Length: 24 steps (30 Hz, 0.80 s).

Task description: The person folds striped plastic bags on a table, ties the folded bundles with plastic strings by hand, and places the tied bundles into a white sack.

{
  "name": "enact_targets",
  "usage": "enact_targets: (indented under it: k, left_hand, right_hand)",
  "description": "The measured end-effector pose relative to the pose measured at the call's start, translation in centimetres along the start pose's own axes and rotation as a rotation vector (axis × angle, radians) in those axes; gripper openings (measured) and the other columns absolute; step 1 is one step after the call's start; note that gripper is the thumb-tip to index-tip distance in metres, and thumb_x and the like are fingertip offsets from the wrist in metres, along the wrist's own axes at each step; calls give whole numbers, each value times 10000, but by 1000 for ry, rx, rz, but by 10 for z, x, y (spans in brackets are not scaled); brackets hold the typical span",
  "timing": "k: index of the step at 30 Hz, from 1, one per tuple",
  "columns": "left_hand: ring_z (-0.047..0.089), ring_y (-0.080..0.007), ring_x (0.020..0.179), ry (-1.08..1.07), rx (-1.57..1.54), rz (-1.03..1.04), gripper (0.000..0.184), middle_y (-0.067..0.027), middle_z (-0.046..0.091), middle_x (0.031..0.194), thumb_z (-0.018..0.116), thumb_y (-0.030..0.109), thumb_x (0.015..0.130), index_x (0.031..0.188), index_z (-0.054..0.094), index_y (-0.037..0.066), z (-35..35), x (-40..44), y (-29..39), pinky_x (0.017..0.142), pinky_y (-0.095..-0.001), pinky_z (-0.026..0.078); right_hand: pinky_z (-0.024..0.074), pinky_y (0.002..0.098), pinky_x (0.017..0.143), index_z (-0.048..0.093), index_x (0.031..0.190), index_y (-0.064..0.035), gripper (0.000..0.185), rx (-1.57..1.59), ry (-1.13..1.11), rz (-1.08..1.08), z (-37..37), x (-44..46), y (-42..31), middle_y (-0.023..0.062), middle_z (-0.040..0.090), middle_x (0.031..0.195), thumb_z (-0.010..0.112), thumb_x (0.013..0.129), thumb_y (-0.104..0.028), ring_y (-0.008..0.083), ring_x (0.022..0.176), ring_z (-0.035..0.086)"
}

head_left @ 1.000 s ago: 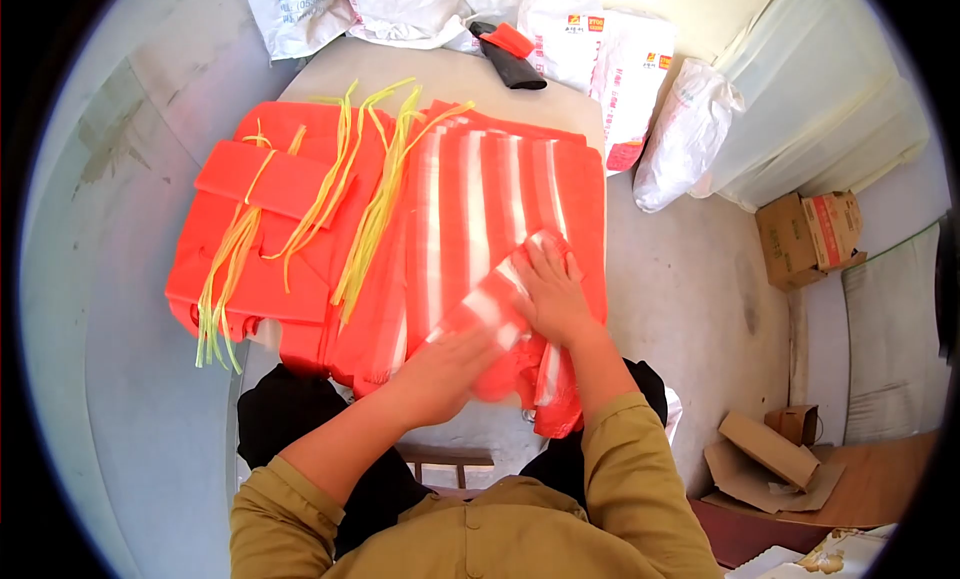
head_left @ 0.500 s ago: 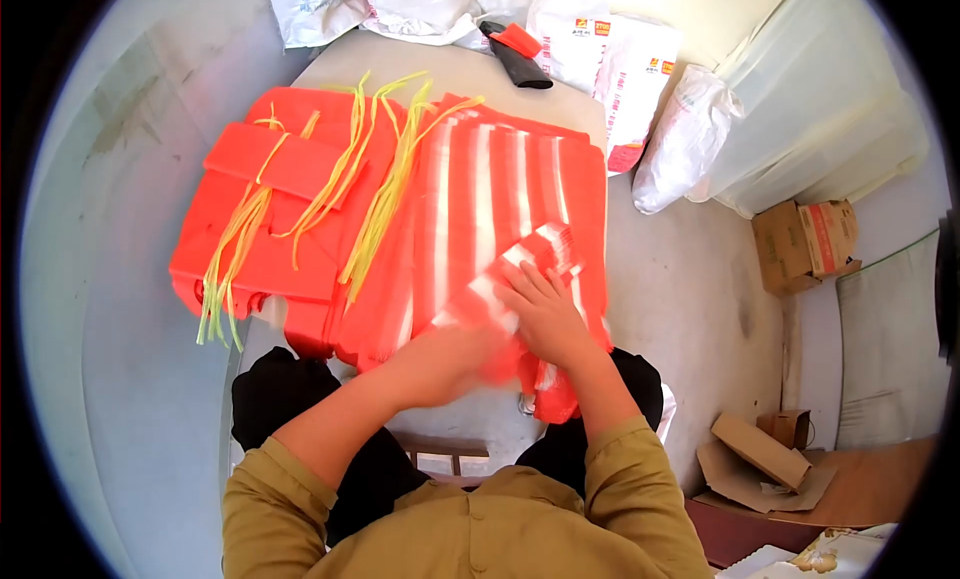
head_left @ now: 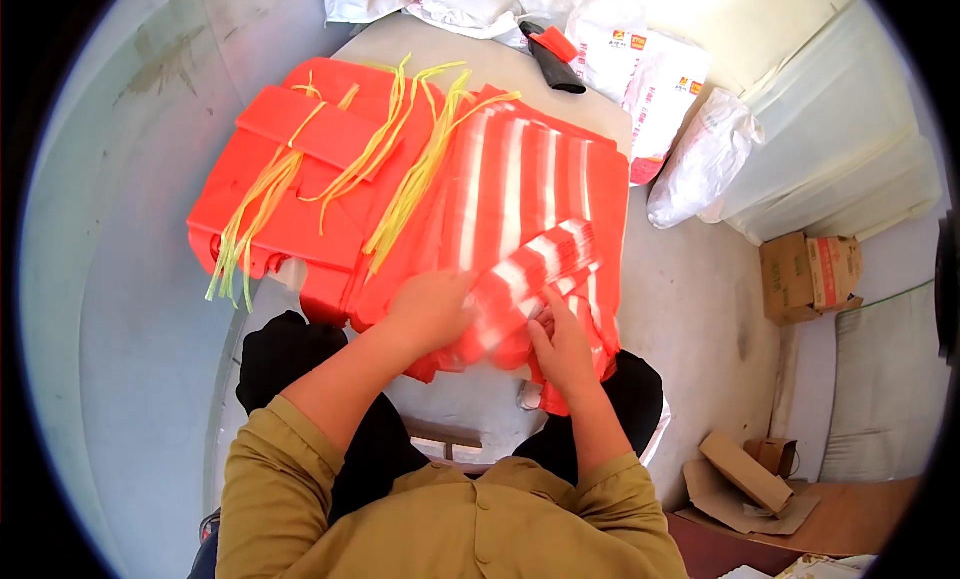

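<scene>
While white sacks (head_left: 660, 104) line the far edge of the table (head_left: 410, 41), their contents hidden from me, a folded red-and-white bundle (head_left: 535, 264) lies aslant on the striped stack (head_left: 510, 179). The left hand (head_left: 432, 309), blurred, meets its left end; the right hand (head_left: 563, 344), half curled, its lower edge. Neither grip is clear. The stack nears the table's right edge, grey floor (head_left: 700, 319) beyond.

Your striped sheets (head_left: 513, 184): thin plastic, kinda glossy
Yellow ties (head_left: 413, 197): shiny plastic-looking strips
Your shirt (head_left: 430, 524): matt cloth
</scene>
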<state>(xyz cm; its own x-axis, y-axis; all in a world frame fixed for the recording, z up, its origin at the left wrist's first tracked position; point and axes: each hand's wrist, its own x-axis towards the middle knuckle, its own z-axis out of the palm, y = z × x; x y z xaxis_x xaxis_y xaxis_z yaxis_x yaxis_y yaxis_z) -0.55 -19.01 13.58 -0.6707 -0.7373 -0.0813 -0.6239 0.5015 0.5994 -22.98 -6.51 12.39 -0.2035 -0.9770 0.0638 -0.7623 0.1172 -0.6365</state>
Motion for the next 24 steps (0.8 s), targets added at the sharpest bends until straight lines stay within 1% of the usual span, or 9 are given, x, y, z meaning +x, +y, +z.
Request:
enact_targets:
  k: [2, 6, 9, 11, 12, 15, 18, 21, 24]
  left_hand:
    - [670, -395, 1058, -73, 8, -34, 549, -187, 709, 1134, 720, 333, 904, 1359, 610, 46, -5, -1, 6, 878, -487, 537]
    - [681, -363, 1072, -90, -113, -80, 636, -193, 713, 1157, 738, 342, 893, 1421, 565, 33, -3, -5, 6, 887, -454, 543]
    - [694, -295, 1058, -81, -374, -148, 695, -176, 705, 1168, 754, 332, 915, 1482, 512, 12, 8, -3, -2, 860, -405, 552]
    - [670, -284, 1156, -136, -674, -219, 746, -200, 669, 1286, 741, 299, 905, 1520, 463, -17, 7, -2, -4, 942, -392, 543]
    - [659, -278, 1206, -164, -823, -254, 772, -212, 651, 1345, 734, 283, 900, 1539, 438, -32, 6, -1, -4, 983, -385, 539]
    - [648, -268, 1192, -191, -1034, -301, 770, -193, 627, 1366, 742, 211, 913, 1555, 401, -44, 19, 5, -9, 967, -366, 544]
    - [658, -216, 1118, -279, -1241, -346, 719, -138, 644, 1263, 701, 120, 978, 1586, 337, -3, 13, 4, 1, 877, -344, 559]
    - [649, -212, 1142, -317, -1314, -365, 678, -138, 626, 1293, 702, 125, 978, 1549, 364, -17, 10, 6, 9, 881, -344, 563]
    - [629, -215, 1185, -321, -1310, -374, 617, -146, 595, 1343, 699, 131, 983, 1498, 399, -29, 39, 18, -6, 905, -348, 561]
  right_hand:
    - [510, 317, 870, 421, 1564, -55, 606, 205, -29, 163, 8, -1, 2, 70, 596, 1075, 624, 993, -67, 190, 950, 605]
    - [498, 297, 927, 325, 1624, -72, 682, 436, -16, 196, 14, 9, 3, 77, 567, 1220, 627, 1013, -103, 166, 1075, 583]
    - [496, 309, 986, 298, 1633, -71, 697, 716, 55, 312, 16, 16, -14, 115, 523, 1372, 620, 1015, -101, 192, 1200, 564]
    - [490, 312, 1023, 289, 1632, -62, 698, 853, 129, 430, 11, 20, -30, 135, 477, 1466, 614, 1015, -96, 207, 1277, 537]
    - [469, 327, 1065, 278, 1631, -45, 700, 929, 125, 421, 13, 20, -29, 142, 462, 1503, 607, 1016, -96, 208, 1323, 509]
    - [435, 321, 1095, 340, 1596, -30, 618, 797, 66, 372, 27, 9, -22, 118, 461, 1494, 582, 1033, -109, 192, 1320, 497]
    - [419, 308, 1095, 447, 1514, -24, 487, 739, 87, 377, 36, -1, -19, 81, 497, 1439, 560, 1053, -135, 172, 1301, 489]
    - [436, 337, 1072, 531, 1423, 1, 430, 626, 120, 258, 47, -13, 1, 118, 546, 1389, 553, 1033, -178, 222, 1268, 535]
    - [434, 281, 1049, 536, 1396, -26, 354, 688, 94, 291, 41, -18, -2, 46, 559, 1326, 549, 1065, -151, 139, 1209, 530]
